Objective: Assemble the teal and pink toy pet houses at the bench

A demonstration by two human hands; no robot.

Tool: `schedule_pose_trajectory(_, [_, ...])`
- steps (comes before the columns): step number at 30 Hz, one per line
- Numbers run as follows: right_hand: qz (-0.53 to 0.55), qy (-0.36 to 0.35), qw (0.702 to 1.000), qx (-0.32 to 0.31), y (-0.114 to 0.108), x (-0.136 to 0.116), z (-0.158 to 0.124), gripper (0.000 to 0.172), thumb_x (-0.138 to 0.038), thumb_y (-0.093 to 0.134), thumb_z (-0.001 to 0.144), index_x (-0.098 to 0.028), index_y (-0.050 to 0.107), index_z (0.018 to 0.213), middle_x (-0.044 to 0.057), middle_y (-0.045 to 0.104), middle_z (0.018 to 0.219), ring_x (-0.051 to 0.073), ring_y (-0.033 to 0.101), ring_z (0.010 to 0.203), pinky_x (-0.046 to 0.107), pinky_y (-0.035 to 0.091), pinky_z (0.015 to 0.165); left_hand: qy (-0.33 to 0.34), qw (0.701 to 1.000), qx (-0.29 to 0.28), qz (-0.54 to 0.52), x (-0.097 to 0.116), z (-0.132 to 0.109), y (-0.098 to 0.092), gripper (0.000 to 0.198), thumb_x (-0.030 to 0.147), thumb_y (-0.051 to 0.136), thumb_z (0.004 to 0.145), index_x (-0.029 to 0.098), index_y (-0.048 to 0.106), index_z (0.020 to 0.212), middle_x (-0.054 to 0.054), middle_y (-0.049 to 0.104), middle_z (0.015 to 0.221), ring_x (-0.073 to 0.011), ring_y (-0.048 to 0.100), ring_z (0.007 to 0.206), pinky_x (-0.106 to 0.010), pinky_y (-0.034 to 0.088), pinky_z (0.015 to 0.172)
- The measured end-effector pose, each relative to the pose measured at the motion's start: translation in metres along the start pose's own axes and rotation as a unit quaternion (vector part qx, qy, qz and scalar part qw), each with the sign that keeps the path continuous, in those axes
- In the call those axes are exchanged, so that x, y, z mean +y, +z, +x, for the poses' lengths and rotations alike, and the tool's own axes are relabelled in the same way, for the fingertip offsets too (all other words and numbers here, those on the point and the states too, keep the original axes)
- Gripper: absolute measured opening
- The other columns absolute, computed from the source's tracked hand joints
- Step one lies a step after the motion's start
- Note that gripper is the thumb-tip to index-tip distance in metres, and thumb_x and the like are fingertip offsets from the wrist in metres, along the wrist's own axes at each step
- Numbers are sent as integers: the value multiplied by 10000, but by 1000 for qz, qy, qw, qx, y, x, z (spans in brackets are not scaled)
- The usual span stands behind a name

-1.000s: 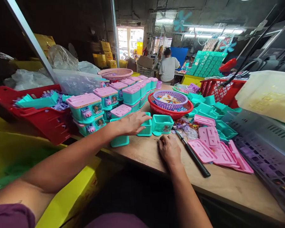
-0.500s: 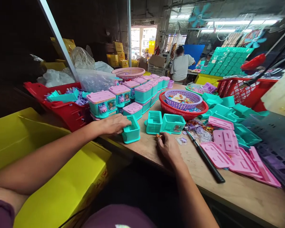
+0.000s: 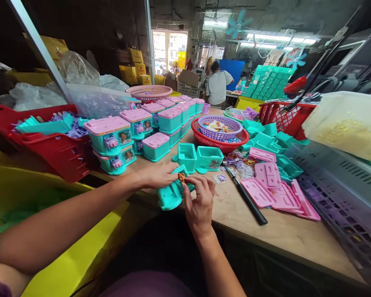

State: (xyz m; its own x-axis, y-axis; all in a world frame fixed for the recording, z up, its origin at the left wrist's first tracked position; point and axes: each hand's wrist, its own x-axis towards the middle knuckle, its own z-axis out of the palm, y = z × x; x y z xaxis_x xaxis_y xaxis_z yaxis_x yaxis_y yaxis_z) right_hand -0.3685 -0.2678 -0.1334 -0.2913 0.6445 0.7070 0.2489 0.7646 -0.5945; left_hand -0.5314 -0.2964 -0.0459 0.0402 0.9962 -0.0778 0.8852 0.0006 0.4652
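Note:
My left hand (image 3: 159,175) is closed on a teal plastic box (image 3: 171,197), which is tilted at the table's front edge. Between the thumb and fingers of my right hand (image 3: 199,200) is a small orange-brown figure (image 3: 181,177), held against the teal box near my left fingertips. Exactly how far the figure touches the box I cannot tell. Just behind stand two open teal boxes, one (image 3: 186,157) upright and another (image 3: 209,159) beside it with a picture sticker on its front.
Lidded teal boxes (image 3: 109,134) stand stacked at left. A purple basket (image 3: 218,127) of small parts sits in a red basket (image 3: 195,134). Pink lids (image 3: 258,192), a black-handled rod (image 3: 250,202) and loose teal boxes (image 3: 266,140) lie at right. A person (image 3: 217,84) stands behind.
My right hand has lifted the small figure from the table and brought it left to the teal box. The box is now tilted in my left hand. The view has turned right.

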Motion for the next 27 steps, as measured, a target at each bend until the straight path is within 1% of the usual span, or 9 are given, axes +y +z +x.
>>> schedule_pose_trajectory(3, [-53,9,999,-4,-2,2,-2,120,-280,563,925,-235,673,941,83,594,1172,247,468,1153,438,357,991,-6,1000,-24,-11,-1,2,3,328,393,386,880,164,613,941,-34,648,931,-180,575,854,-258,462,757])
schedule_pose_trajectory(6, [-71,22,997,-33,-6,0,-2,147,-354,599,901,-238,663,966,87,563,1205,275,442,1172,454,348,959,-4,1000,-15,7,4,1,4,317,395,370,878,160,582,874,-37,623,888,-185,560,814,-280,452,754])
schedule_pose_trajectory(9, [-104,25,993,-54,-11,-5,1,148,-364,590,901,-238,653,946,86,562,1199,288,435,1169,455,343,917,22,999,-30,1,8,0,2,300,378,357,888,165,567,908,-40,630,975,-187,564,887,-285,444,835])
schedule_pose_trajectory(11, [-131,11,988,-77,-17,-9,6,126,-342,584,897,-233,643,919,86,564,1192,295,435,1165,460,338,907,14,999,-48,-4,7,0,1,316,391,354,896,166,566,960,-46,634,1038,-193,566,943,-290,437,880])
schedule_pose_trajectory(15, [-192,-21,970,-144,-32,-14,17,76,-286,599,856,-218,622,883,90,578,1149,317,441,1150,517,301,961,17,996,-69,-49,4,1,3,373,406,341,911,170,577,1078,-49,636,1138,-205,565,1035,-301,424,935])
schedule_pose_trajectory(18, [-219,-34,958,-182,-37,-16,21,60,-249,587,848,-213,622,881,98,582,1110,323,452,1132,544,284,985,39,993,-70,-88,5,2,5,381,425,387,898,164,602,1073,-39,660,1069,-199,582,958,-284,456,855])
schedule_pose_trajectory(21, [-226,-40,955,-191,-37,-17,21,52,-219,579,846,-216,623,874,104,584,1101,323,456,1126,554,293,982,43,992,-71,-98,6,3,6,392,466,487,846,149,614,1038,-38,662,973,-198,587,867,-267,463,740])
schedule_pose_trajectory(24, [-210,-35,961,-177,-36,-16,18,53,-221,587,857,-226,628,891,99,588,1142,316,460,1123,559,305,969,39,990,-81,-106,6,6,8,404,496,543,804,143,615,988,-38,656,910,-193,587,813,-253,451,670])
schedule_pose_trajectory(27, [-147,-29,973,-177,-43,1,17,103,-284,581,900,-255,632,984,66,588,1170,269,486,1115,488,353,968,25,992,-72,-101,7,9,9,382,508,544,787,153,616,908,-40,658,885,-197,588,811,-257,454,671])
